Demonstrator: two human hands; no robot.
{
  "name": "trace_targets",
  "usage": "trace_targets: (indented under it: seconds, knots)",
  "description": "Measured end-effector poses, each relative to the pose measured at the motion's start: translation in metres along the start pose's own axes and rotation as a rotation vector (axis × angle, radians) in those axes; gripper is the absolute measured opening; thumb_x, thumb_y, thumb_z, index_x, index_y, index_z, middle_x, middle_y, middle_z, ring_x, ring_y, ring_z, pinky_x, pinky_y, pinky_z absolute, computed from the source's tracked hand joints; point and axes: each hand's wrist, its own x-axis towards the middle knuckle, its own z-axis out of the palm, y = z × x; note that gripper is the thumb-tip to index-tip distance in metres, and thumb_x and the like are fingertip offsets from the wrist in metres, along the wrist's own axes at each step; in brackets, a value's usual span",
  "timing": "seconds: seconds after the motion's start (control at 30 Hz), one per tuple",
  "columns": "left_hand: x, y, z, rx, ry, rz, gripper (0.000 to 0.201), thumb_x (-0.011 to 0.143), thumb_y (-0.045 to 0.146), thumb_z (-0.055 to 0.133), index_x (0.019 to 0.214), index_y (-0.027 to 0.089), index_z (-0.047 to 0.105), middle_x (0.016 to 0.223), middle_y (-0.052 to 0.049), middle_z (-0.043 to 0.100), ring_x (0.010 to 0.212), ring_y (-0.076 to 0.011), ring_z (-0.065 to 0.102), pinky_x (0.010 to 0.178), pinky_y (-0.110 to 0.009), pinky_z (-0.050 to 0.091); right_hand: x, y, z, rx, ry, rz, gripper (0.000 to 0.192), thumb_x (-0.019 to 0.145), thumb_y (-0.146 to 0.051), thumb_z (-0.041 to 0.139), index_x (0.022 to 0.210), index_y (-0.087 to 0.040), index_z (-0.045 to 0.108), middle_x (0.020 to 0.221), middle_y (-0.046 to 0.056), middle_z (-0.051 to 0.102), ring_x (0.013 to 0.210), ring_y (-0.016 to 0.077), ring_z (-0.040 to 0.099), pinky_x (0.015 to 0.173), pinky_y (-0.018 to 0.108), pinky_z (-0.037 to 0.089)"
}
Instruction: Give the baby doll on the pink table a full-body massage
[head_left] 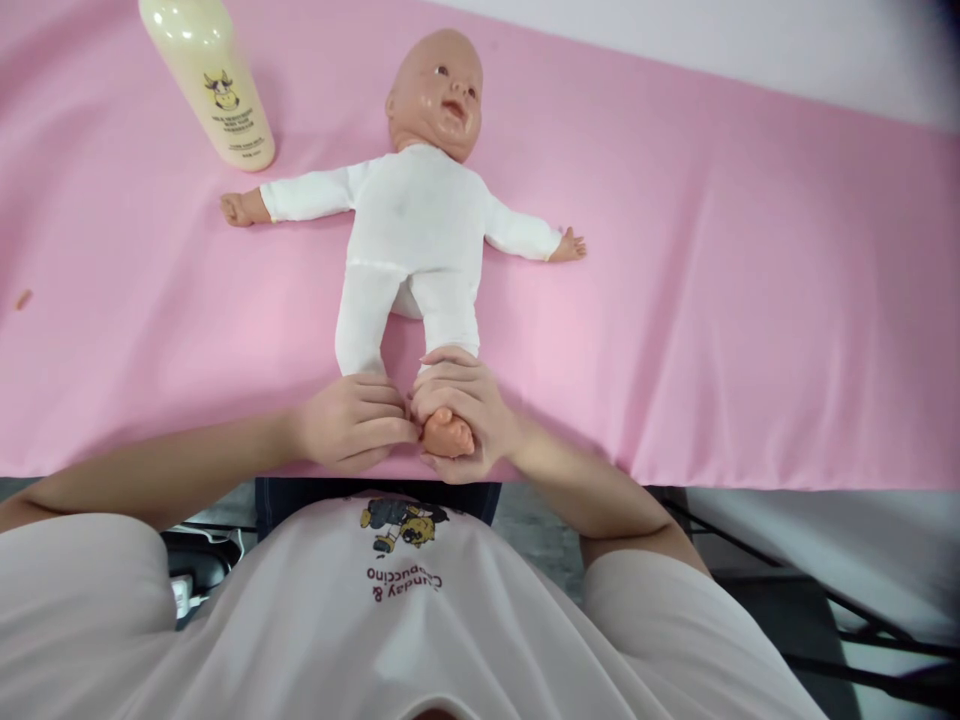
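A baby doll [420, 210] with a bare vinyl head and a white cloth body lies on its back, arms spread and legs toward me. My right hand [480, 410] is wrapped around the lower end of one of its legs, and the doll's foot [448, 433] pokes out between thumb and fingers. My left hand [356, 422] lies over the end of the other leg, fingers bent and close together, their tips reaching the visible foot. The doll's other foot is hidden beneath this hand.
A pale yellow lotion bottle [217, 90] with a cow picture is beside the doll's head, at the upper left. Pink sheeting [712, 300] covers the table, whose front edge runs just below my hands. A small brownish bit [23, 299] is at the far left.
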Motion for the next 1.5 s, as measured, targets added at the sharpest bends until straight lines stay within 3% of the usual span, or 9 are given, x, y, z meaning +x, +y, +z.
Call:
trace_targets:
  seconds: [0.2, 0.37, 0.57, 0.8, 0.97, 1.13, 1.3, 1.4, 1.5]
  knots:
    - [-0.003, -0.002, 0.001, 0.028, -0.067, -0.001, 0.023, 0.099, 0.017, 0.04, 0.1, 0.019, 0.063, 0.073, -0.005, 0.073, 0.064, -0.0174, 0.068, 0.068, -0.031, 0.057, -0.005, 0.002, -0.003, -0.005, -0.062, -0.03, 0.02, 0.092, -0.042, 0.048, 0.084, -0.024, 0.051, 0.072, -0.002, 0.065, 0.069, 0.0166, 0.066, 0.084, 0.039, 0.051]
    - [-0.001, 0.0, 0.0, 0.029, -0.06, 0.014, 0.021, 0.097, 0.015, 0.042, 0.101, 0.019, 0.062, 0.073, -0.004, 0.073, 0.062, -0.0175, 0.069, 0.067, -0.03, 0.058, -0.003, 0.0, -0.003, 0.078, -0.005, -0.029, 0.025, 0.097, -0.045, 0.048, 0.086, -0.023, 0.055, 0.073, -0.001, 0.066, 0.071, 0.0169, 0.066, 0.082, 0.038, 0.052]
    - [0.0, 0.003, 0.005, -0.026, -0.113, 0.034, 0.023, 0.101, 0.024, 0.044, 0.105, 0.018, 0.067, 0.085, -0.008, 0.078, 0.074, -0.0185, 0.075, 0.073, -0.031, 0.062, 0.003, -0.008, -0.005, 0.295, 0.068, 0.203, 0.018, 0.098, -0.034, 0.05, 0.086, -0.023, 0.057, 0.071, -0.002, 0.069, 0.068, 0.0152, 0.067, 0.086, 0.038, 0.051]
    - [0.0, 0.0, 0.009, 0.009, -0.126, 0.045, 0.028, 0.103, 0.028, 0.045, 0.113, 0.017, 0.069, 0.102, -0.011, 0.08, 0.094, -0.021, 0.077, 0.09, -0.036, 0.064, 0.0, -0.006, 0.002, 0.377, 0.144, 0.218, 0.036, 0.105, -0.044, 0.04, 0.08, -0.023, 0.055, 0.063, -0.003, 0.067, 0.062, 0.0148, 0.066, 0.087, 0.038, 0.051]
    - [-0.001, 0.0, 0.01, 0.009, -0.102, 0.065, 0.03, 0.105, 0.027, 0.042, 0.115, 0.015, 0.067, 0.098, -0.012, 0.079, 0.09, -0.0211, 0.076, 0.085, -0.035, 0.064, 0.001, -0.006, 0.005, 0.343, 0.133, 0.242, 0.051, 0.107, -0.054, 0.026, 0.077, -0.023, 0.053, 0.061, -0.002, 0.066, 0.062, 0.016, 0.066, 0.088, 0.041, 0.052]
    - [-0.005, 0.002, 0.012, 0.039, -0.115, 0.095, 0.031, 0.105, 0.022, 0.041, 0.122, 0.018, 0.065, 0.093, -0.008, 0.078, 0.087, -0.0195, 0.075, 0.086, -0.035, 0.063, 0.0, -0.004, 0.005, 0.376, 0.103, 0.195, 0.057, 0.109, -0.052, 0.02, 0.079, -0.023, 0.059, 0.067, -0.001, 0.07, 0.067, 0.0156, 0.068, 0.09, 0.042, 0.051]
    - [-0.004, 0.004, 0.009, 0.117, -0.086, 0.089, 0.029, 0.102, 0.017, 0.05, 0.126, 0.022, 0.066, 0.103, -0.004, 0.08, 0.091, -0.0156, 0.075, 0.083, -0.029, 0.062, 0.0, -0.006, 0.004, 0.263, 0.037, 0.239, 0.048, 0.111, -0.038, 0.023, 0.088, -0.022, 0.062, 0.078, 0.0, 0.074, 0.077, 0.0163, 0.07, 0.091, 0.043, 0.053]
    - [-0.005, 0.003, 0.008, 0.147, -0.102, 0.1, 0.029, 0.099, 0.017, 0.058, 0.125, 0.026, 0.067, 0.097, 0.0, 0.079, 0.089, -0.0149, 0.075, 0.083, -0.028, 0.063, 0.002, -0.006, 0.003, 0.148, 0.095, 0.231, 0.033, 0.11, -0.029, 0.033, 0.096, -0.021, 0.062, 0.084, 0.002, 0.073, 0.081, 0.0165, 0.069, 0.083, 0.039, 0.056]
    - [-0.005, 0.001, 0.009, 0.18, -0.071, 0.099, 0.031, 0.097, 0.016, 0.062, 0.125, 0.028, 0.066, 0.09, 0.002, 0.078, 0.085, -0.0141, 0.076, 0.084, -0.029, 0.064, 0.003, -0.004, 0.003, -0.005, 0.148, 0.245, 0.022, 0.106, -0.019, 0.039, 0.1, -0.021, 0.06, 0.087, 0.001, 0.074, 0.082, 0.0159, 0.07, 0.086, 0.039, 0.056]
